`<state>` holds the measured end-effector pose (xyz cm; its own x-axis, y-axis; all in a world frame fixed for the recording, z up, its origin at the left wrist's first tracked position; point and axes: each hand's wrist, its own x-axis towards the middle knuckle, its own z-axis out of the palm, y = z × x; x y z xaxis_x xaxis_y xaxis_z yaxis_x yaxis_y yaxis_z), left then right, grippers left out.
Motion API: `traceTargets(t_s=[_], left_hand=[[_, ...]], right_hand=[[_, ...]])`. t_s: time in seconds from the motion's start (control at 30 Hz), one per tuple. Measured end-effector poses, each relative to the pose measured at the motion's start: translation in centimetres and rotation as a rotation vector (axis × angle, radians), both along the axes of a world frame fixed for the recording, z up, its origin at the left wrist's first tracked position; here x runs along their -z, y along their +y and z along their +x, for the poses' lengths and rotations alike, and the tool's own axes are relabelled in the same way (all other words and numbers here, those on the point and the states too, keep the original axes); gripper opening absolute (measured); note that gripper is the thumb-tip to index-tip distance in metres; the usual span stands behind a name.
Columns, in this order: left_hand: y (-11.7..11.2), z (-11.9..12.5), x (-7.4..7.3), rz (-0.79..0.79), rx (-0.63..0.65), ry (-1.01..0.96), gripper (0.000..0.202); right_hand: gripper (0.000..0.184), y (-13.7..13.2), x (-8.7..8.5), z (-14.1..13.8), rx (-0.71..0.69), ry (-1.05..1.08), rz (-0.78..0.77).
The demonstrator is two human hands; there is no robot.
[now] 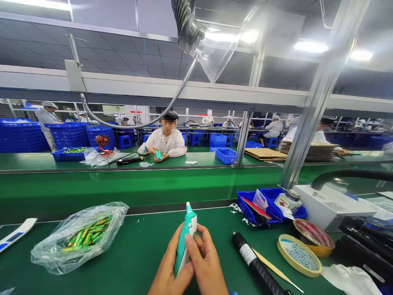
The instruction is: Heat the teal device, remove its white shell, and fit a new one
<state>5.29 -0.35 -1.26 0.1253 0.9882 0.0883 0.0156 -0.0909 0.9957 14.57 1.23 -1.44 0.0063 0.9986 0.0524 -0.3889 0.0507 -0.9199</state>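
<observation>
Upright between both hands, over the green work surface, is a teal-and-white handheld device (181,250) with a tapered body and a narrow pale tip at the top. My left hand (168,264) wraps its left side. My right hand (206,260) closes on its right side, the thumb pressed on the white face. The lower end of the device is partly hidden by my fingers. To the right of my hands lies a black electric screwdriver (253,262), its thin bit pointing away from me.
A clear bag of green-and-yellow batteries (87,235) lies left. At right are a round dish of small screws (299,256), a yellow stick (276,268), blue bins (264,194) and a white box (331,205). Across the belt (184,184) sits a person in white (167,141).
</observation>
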Motion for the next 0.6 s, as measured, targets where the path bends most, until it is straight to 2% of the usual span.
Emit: traceTargets(t_s=[0.13,0.23,0.33,0.47,0.6], left_hand=[[0.5,-0.3,-0.2,0.009,0.01,0.116,0.066],[0.5,-0.3,-0.9,-0.038,0.087,0.253,0.061],[-0.2,0.0,-1.9,-0.051,0.144,0.295,0.056],[-1.2,0.4,-2.2,0.014,0.223,0.286,0.048],[-1.6,0.5,-1.5,-0.016,0.238,0.277,0.055]], right_hand=[[0.041,0.4,-0.2,1.0,0.009,-0.177,0.003],[0.036,0.9,-0.8,2.2,0.054,-0.271,0.058],[0.047,1.4,-1.5,3.2,0.112,-0.072,-0.034],[0.055,1.7,-1.9,3.2,0.033,0.292,-0.206],[0.054,1.5,-1.5,2.5,0.076,0.368,-0.209]])
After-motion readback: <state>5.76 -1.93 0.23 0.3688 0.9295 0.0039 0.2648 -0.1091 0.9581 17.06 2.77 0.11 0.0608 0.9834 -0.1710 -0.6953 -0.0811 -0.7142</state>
